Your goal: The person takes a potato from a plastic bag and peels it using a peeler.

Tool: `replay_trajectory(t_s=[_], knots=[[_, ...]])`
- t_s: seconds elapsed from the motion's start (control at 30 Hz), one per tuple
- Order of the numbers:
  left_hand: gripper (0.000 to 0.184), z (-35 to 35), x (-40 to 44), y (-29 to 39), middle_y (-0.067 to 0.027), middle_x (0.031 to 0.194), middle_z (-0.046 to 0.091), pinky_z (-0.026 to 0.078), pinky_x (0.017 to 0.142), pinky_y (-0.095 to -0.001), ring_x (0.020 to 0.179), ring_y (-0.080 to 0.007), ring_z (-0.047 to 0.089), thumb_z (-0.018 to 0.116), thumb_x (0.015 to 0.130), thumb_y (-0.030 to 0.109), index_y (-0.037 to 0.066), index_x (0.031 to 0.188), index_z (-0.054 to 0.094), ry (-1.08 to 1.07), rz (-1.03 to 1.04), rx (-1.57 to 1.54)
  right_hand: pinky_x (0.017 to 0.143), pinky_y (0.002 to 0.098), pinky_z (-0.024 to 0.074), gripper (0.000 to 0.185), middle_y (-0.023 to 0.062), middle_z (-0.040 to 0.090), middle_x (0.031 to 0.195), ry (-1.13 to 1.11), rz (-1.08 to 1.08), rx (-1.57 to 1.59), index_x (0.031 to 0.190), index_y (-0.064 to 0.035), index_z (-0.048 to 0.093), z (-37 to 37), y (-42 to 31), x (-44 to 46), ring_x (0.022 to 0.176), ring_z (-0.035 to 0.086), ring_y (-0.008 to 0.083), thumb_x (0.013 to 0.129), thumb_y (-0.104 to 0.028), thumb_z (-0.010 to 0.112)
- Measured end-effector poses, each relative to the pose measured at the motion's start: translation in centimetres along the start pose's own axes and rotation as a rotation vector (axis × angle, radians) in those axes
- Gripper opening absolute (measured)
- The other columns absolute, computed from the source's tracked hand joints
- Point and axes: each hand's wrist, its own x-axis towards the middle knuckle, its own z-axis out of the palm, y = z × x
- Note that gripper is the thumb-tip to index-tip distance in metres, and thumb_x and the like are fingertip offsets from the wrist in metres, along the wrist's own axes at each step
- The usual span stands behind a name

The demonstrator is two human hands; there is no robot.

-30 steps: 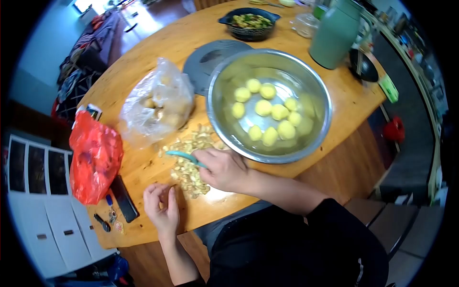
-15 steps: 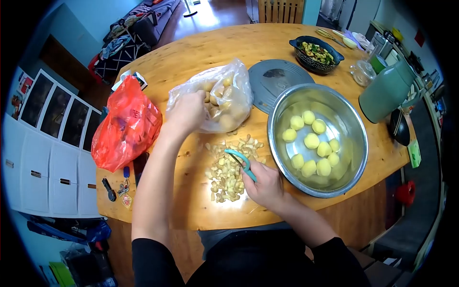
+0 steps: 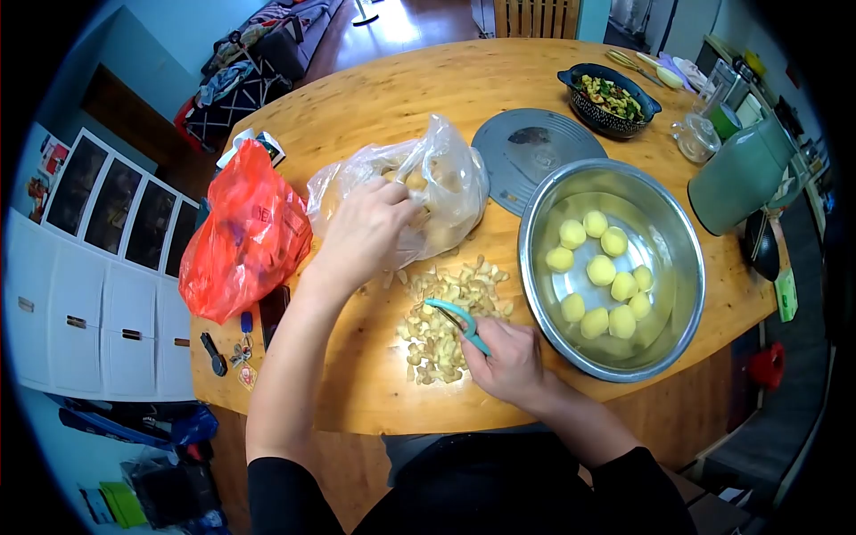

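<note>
A clear plastic bag (image 3: 464, 169) of unpeeled potatoes (image 3: 415, 181) lies ahead of me on the wooden table. My left hand (image 3: 370, 227) is at its near left side, fingers curled and partly hidden against the plastic; what they hold cannot be made out. In my closed right hand (image 3: 508, 357) is a teal-handled peeler (image 3: 456, 314), pointing left above a pile of potato peelings (image 3: 437, 343). To the right stands a large steel bowl (image 3: 532, 294) with several peeled potatoes (image 3: 601, 269) in water.
A red plastic bag (image 3: 245, 236) sits at the left, near keys (image 3: 241, 357) and a dark phone (image 3: 274, 314). Behind the bowl are a round grey mat (image 3: 535, 156) and a dark dish of food (image 3: 611, 102). A green jug (image 3: 742, 174) stands at the right.
My left hand has shifted right and slightly nearer across the clear bag, whose plastic has changed shape. The right hand keeps the peeler over the peelings. The whole view has shifted slightly.
</note>
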Motion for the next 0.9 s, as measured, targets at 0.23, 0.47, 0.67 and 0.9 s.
replay_trajectory(t_s=[0.23, 0.47, 0.67, 0.9], knots=[[0.017, 3.6, 1.5, 0.8, -0.0190, 0.102, 0.071, 0.056, 0.083, -0.0477, 0.095, -0.0391, 0.069, 0.067, 0.087, 0.016, 0.001, 0.094, 0.072, -0.179, -0.376, -0.136, 0.057, 0.0423, 0.0506, 0.011, 0.0182, 0.064, 0.074, 0.030, -0.004, 0.035, 0.094, 0.0009, 0.064, 0.0, 0.4, 0.1, 0.065, 0.066, 0.0365, 0.085, -0.001, 0.070], [0.032, 3.5, 0.8, 3.1, -0.0211, 0.083, 0.072, 0.059, 0.077, -0.0477, 0.085, -0.0394, 0.072, 0.072, 0.086, 0.033, 0.001, 0.080, 0.074, -0.391, -0.388, -0.035, 0.060, 0.0435, 0.0518, 0.013, 0.0190, 0.066, 0.079, 0.015, 0.008, 0.018, 0.094, 0.0009, 0.062, 0.0, 0.1, 0.1, 0.070, 0.067, 0.0377, 0.085, -0.002, 0.070], [0.034, 3.7, -1.4, 4.4, -0.0245, 0.103, 0.069, 0.058, 0.082, -0.0465, 0.092, -0.0383, 0.070, 0.076, 0.085, 0.025, -0.002, 0.105, 0.071, -0.222, -0.395, -0.136, 0.055, 0.0377, 0.0519, 0.012, 0.0184, 0.065, 0.071, 0.071, -0.033, 0.004, 0.096, 0.0017, 0.067, 0.4, 0.6, 0.0, 0.060, 0.068, 0.0338, 0.086, 0.000, 0.072], [0.042, 1.3, -8.4, 7.7, -0.0112, 0.116, 0.067, 0.055, 0.088, -0.0318, 0.100, -0.0203, 0.067, 0.069, 0.094, 0.000, 0.000, 0.134, 0.056, 0.458, -0.865, -1.129, 0.056, 0.0423, 0.0513, 0.015, 0.0176, 0.064, 0.071, 0.059, 0.050, 0.015, 0.098, -0.0006, 0.065, 0.2, -0.1, -0.2, 0.062, 0.067, 0.0370, 0.088, -0.008, 0.073]])
